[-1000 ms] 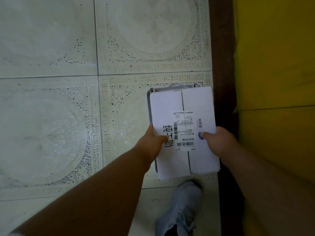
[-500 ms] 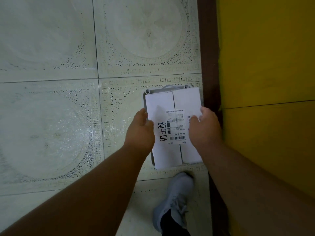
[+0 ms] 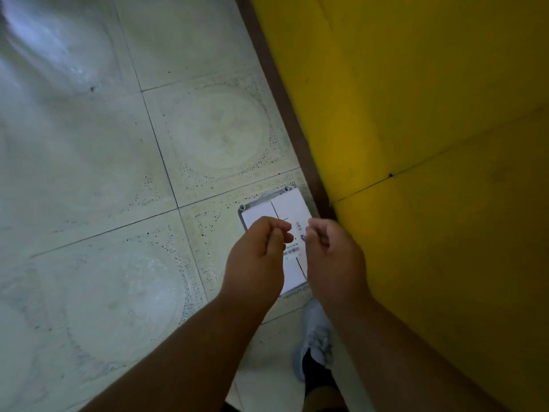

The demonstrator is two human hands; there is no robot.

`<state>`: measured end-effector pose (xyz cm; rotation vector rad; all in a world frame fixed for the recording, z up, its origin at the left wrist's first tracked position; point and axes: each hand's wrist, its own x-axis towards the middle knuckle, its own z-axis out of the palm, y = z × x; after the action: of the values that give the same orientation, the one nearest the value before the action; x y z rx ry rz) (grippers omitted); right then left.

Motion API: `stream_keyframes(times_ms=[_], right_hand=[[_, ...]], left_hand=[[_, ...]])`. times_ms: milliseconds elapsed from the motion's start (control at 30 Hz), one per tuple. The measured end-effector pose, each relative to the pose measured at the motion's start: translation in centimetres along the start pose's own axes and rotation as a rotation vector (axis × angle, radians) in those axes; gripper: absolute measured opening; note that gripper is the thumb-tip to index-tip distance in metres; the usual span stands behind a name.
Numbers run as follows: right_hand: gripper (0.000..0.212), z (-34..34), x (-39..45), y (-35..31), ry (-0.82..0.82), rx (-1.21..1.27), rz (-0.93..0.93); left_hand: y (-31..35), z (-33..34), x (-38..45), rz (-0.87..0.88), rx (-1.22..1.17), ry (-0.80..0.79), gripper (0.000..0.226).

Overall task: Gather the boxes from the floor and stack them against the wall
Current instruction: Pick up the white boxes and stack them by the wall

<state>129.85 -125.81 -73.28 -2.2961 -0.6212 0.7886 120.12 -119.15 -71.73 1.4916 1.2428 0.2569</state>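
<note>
The white box [image 3: 286, 209] lies flat on a grey one near the yellow wall [image 3: 416, 114], both the left hand [image 3: 255, 257] and right hand [image 3: 332, 254] seemingly loosely curled and empty above it, so further boxes could slide off its smooth top.

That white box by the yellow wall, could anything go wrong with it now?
Possibly. The white box lies on a grey box whose corners poke out beyond it, so the pair looks slightly misaligned and a taller stack might lean. The person's shoe stands just beside the pile and could nudge it when stepping off. Both the left hand and right hand appear empty above it.
</note>
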Motion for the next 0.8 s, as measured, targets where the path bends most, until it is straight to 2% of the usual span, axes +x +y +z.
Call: stream_keyframes(times_ms=[100,367,467,567,633,700,767,800], right_hand=[[0.026,-1.8,-3.5,-0.9,0.049,0.038,0.027],[0.011,-5.7,-13.6,-1.8,0.259,0.324,0.225],[0.011,-7.2,-17.1,0.4,0.329,0.387,0.283],[0.017,-9.5,-20.3,4.2,0.511,0.381,0.352],[0.012,-10.8,-23.0,7.3,0.633,0.434,0.424],[0.010,-12.2,-26.8,10.0,0.703,0.516,0.467],[0.013,-12.8,-26.9,10.3,0.710,0.588,0.439],[0.015,-14.6,-36.3,15.2,0.869,0.615,0.498]], left_hand=[[2.5,-1.2,-1.8,0.111,0.068,-0.087,0.025],[6.2,-1.8,-8.4,0.254,0.316,-0.376,0.016],[5.3,0.5,-11.8,0.254,0.380,-0.449,0.018],[5.2,3.9,-16.2,0.280,0.439,-0.578,0.015],[5.0,6.5,-18.8,0.342,0.451,-0.661,0.013],[5.0,9.3,-21.6,0.392,0.498,-0.677,0.012],[5.6,9.3,-20.9,0.397,0.504,-0.613,0.013],[3.2,13.7,-29.1,0.475,0.543,-0.764,0.013]])
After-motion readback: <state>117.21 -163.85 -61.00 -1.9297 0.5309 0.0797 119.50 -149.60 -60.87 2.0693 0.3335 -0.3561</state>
